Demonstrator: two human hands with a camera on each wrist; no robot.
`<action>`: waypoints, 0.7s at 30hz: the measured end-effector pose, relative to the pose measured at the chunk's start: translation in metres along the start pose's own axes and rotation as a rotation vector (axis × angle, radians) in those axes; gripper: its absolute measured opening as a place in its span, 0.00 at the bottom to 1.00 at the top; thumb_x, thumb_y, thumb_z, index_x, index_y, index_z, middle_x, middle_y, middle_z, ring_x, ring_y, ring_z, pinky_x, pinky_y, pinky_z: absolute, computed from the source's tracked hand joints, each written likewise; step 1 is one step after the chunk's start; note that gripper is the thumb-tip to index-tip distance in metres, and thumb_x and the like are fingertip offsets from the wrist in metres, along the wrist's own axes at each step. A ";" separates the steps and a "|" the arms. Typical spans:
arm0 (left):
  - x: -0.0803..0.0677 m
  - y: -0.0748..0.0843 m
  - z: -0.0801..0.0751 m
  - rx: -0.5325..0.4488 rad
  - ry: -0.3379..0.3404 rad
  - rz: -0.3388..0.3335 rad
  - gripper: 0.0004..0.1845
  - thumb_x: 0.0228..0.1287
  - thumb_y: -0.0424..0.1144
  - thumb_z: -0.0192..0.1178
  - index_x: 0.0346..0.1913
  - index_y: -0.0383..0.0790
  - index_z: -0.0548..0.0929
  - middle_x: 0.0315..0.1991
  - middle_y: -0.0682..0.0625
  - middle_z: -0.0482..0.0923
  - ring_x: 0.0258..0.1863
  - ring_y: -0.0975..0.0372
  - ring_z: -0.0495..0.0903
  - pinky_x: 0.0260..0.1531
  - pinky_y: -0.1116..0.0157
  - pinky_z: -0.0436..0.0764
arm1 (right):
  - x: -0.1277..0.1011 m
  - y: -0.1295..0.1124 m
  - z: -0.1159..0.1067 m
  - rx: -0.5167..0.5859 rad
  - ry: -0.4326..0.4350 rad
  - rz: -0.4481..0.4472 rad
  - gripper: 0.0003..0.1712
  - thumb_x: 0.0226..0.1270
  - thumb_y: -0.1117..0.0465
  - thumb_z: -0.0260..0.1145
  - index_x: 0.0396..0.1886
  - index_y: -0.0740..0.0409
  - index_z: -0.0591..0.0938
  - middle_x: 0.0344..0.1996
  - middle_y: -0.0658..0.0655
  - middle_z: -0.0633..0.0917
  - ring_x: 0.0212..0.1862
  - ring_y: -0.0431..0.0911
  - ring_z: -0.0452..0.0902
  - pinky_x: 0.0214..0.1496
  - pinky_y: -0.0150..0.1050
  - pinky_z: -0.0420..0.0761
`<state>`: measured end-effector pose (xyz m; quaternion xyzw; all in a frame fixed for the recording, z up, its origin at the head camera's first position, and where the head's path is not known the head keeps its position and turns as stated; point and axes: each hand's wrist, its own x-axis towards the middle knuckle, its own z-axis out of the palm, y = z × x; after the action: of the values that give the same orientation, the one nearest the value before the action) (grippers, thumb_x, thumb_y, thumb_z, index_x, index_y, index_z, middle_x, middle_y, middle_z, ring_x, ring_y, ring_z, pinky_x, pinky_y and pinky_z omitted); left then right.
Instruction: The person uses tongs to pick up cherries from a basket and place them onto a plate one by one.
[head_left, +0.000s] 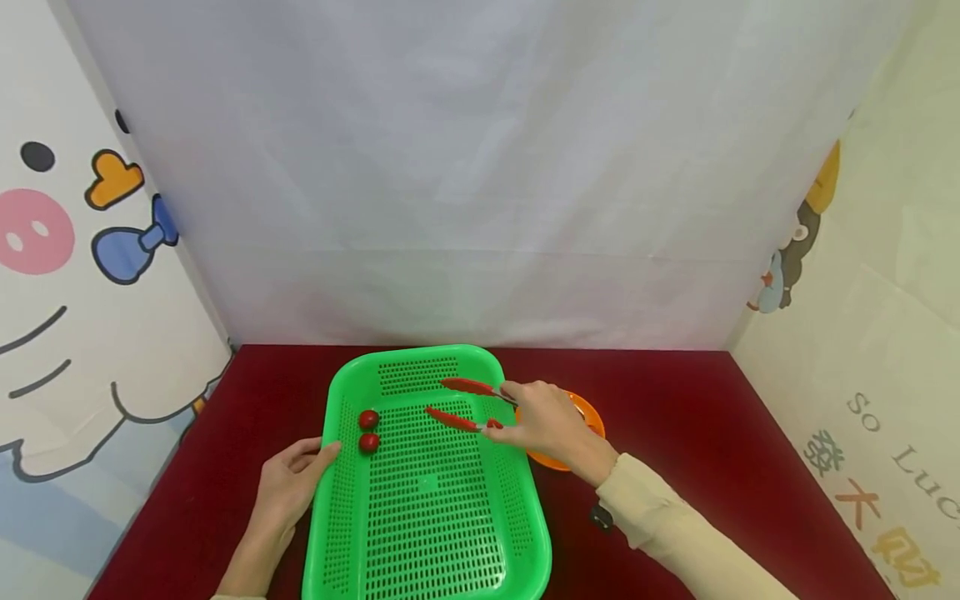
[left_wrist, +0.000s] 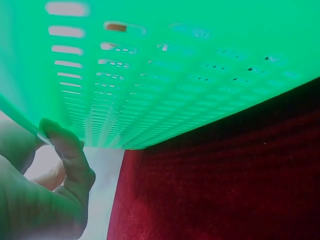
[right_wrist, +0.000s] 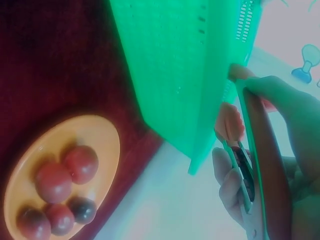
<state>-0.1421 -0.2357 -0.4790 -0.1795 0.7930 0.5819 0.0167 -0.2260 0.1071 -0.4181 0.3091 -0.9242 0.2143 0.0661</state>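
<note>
A green perforated plastic basket (head_left: pixel 537 517) stands at the centre of the head view. My left hand (head_left: pixel 285 487) grips its left rim; in the left wrist view the thumb (left_wrist: pixel 70 150) bends at the rim. Two small red tomatoes (head_left: pixel 368 442) lie inside near the left wall. My right hand (head_left: pixel 553 423) holds red-tipped tongs (head_left: pixel 468 386) above the basket's right side. Their arms are spread, and nothing shows between the tips. Partly behind that hand sits an orange plate (head_left: pixel 596 419); the right wrist view shows several small tomatoes (right_wrist: pixel 54 182) on it.
A dark red cloth (head_left: pixel 675 433) covers the table. A plain white curtain (head_left: pixel 480 167) hangs behind, and printed panels (head_left: pixel 82 350) flank both sides. The plate stands close to the basket's right wall.
</note>
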 end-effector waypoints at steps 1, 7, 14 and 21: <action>0.000 0.000 0.000 -0.009 0.000 0.000 0.31 0.75 0.53 0.62 0.67 0.32 0.76 0.41 0.50 0.86 0.36 0.64 0.81 0.37 0.64 0.80 | 0.001 -0.001 0.002 -0.005 0.000 -0.008 0.20 0.59 0.48 0.77 0.28 0.54 0.75 0.14 0.42 0.53 0.19 0.35 0.45 0.22 0.32 0.48; -0.001 0.000 -0.001 -0.013 -0.001 0.000 0.30 0.75 0.52 0.62 0.67 0.32 0.76 0.40 0.50 0.87 0.35 0.64 0.82 0.36 0.64 0.81 | 0.007 -0.010 0.010 -0.049 -0.025 -0.033 0.24 0.58 0.45 0.79 0.28 0.53 0.74 0.16 0.43 0.54 0.20 0.37 0.48 0.21 0.33 0.49; -0.001 0.001 -0.002 0.009 -0.001 -0.012 0.31 0.74 0.54 0.63 0.67 0.32 0.76 0.39 0.50 0.86 0.37 0.64 0.80 0.39 0.63 0.80 | 0.013 -0.018 0.017 -0.073 -0.097 -0.043 0.29 0.56 0.42 0.80 0.44 0.60 0.84 0.26 0.52 0.84 0.20 0.39 0.66 0.20 0.31 0.65; -0.001 0.002 -0.002 0.020 0.004 -0.011 0.31 0.73 0.55 0.63 0.66 0.33 0.77 0.38 0.51 0.86 0.38 0.65 0.80 0.39 0.64 0.79 | 0.019 -0.027 0.020 -0.076 -0.128 -0.058 0.34 0.56 0.40 0.80 0.49 0.62 0.85 0.40 0.57 0.89 0.30 0.49 0.83 0.30 0.38 0.81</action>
<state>-0.1415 -0.2366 -0.4769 -0.1848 0.7979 0.5735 0.0203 -0.2249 0.0690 -0.4221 0.3459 -0.9248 0.1567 0.0249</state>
